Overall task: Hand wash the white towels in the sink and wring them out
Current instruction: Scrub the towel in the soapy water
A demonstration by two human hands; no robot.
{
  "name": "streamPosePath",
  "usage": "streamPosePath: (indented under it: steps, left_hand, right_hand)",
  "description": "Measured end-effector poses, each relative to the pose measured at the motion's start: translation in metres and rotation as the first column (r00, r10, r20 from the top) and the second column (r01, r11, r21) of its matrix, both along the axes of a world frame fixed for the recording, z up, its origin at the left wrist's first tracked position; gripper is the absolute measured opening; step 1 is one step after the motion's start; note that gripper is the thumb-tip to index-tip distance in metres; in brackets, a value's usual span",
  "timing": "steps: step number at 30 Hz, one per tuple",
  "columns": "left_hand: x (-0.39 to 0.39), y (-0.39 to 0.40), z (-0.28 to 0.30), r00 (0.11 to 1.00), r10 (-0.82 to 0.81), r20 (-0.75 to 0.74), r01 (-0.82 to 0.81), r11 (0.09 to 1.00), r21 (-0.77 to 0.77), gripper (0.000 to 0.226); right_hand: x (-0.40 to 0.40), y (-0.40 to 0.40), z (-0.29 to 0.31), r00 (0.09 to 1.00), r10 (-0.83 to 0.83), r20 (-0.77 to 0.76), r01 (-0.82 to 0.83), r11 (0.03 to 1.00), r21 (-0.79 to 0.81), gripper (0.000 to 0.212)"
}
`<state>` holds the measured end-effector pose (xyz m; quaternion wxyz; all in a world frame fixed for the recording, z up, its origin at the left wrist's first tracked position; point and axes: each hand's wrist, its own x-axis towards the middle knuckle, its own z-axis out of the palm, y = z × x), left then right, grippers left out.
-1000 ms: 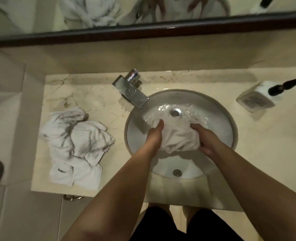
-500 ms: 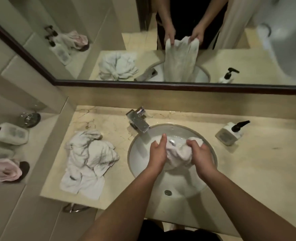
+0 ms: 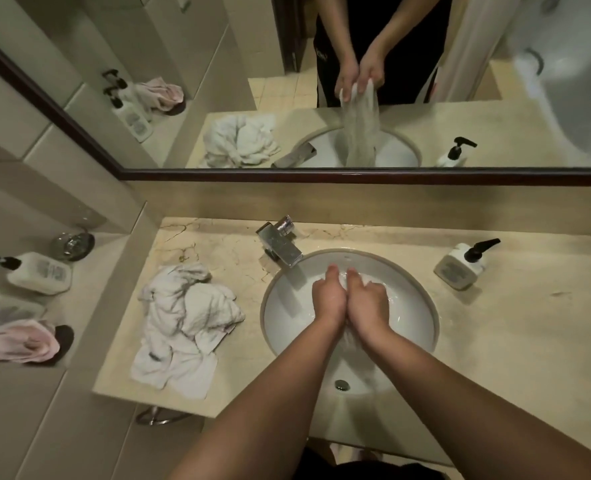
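Note:
My left hand [image 3: 328, 296] and my right hand [image 3: 367, 299] are pressed side by side above the round white sink [image 3: 280, 306]. Both grip the top of a wet white towel [image 3: 351, 341] that hangs down blurred between and below my wrists into the basin. The mirror shows the same towel bunched narrow and hanging from both hands. A heap of crumpled white towels [image 3: 183, 320] lies on the marble counter left of the sink. The chrome tap [image 3: 280, 242] stands at the basin's back left.
A white pump bottle [image 3: 460, 266] stands on the counter right of the sink. On the lower shelf at far left are another pump bottle [image 3: 41, 271], a glass dish [image 3: 74, 244] and a pink cloth [image 3: 20, 342]. A dark-framed mirror [image 3: 356, 175] runs along the wall behind.
My hands have come together from either side of the towel and lifted it, so it now hangs bunched and narrow. The camera view has tilted up, showing the mirror.

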<state>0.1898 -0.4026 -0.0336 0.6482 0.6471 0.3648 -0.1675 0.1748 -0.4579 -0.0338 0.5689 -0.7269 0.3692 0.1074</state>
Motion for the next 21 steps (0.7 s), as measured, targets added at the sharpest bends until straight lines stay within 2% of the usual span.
streamPosePath:
  steps: [1,5,8,13,15,18,21]
  left_hand:
    - [0.003,0.003,0.001,1.0,0.007,0.004,-0.007,1.0,-0.01,0.04]
    - [0.0,-0.005,0.003,0.991,-0.13,-0.009,0.128,0.986,-0.108,0.05]
    - [-0.006,-0.014,0.002,0.987,-0.151,-0.052,0.146,0.985,-0.089,0.056]
    - [0.012,0.007,-0.002,0.996,-0.09,0.02,0.089,0.996,0.013,0.044]
    - [0.013,0.007,0.005,0.998,-0.066,0.012,0.066,0.997,-0.037,0.045]
    - [0.005,-0.004,0.013,0.998,-0.07,0.006,0.07,0.991,-0.117,0.035]
    - [0.002,-0.004,0.008,0.992,-0.116,0.041,0.121,0.984,-0.132,0.035]
  right_hand:
    - [-0.004,0.005,0.0,1.0,0.006,0.0,-0.006,1.0,0.009,0.055]
    - [0.009,-0.008,0.01,0.997,-0.016,0.079,0.021,0.997,-0.07,0.047]
    - [0.021,-0.023,0.017,0.993,-0.096,0.071,0.102,0.991,-0.082,0.044]
    - [0.003,0.001,0.009,0.998,0.021,0.053,-0.023,0.999,0.043,0.042]
    - [0.002,0.004,0.013,0.997,0.035,0.068,-0.036,0.999,0.016,0.042]
    - [0.02,-0.009,0.014,0.997,-0.012,0.072,0.016,0.998,-0.062,0.044]
    - [0.026,-0.015,0.012,0.997,-0.056,0.045,0.056,0.998,-0.002,0.041]
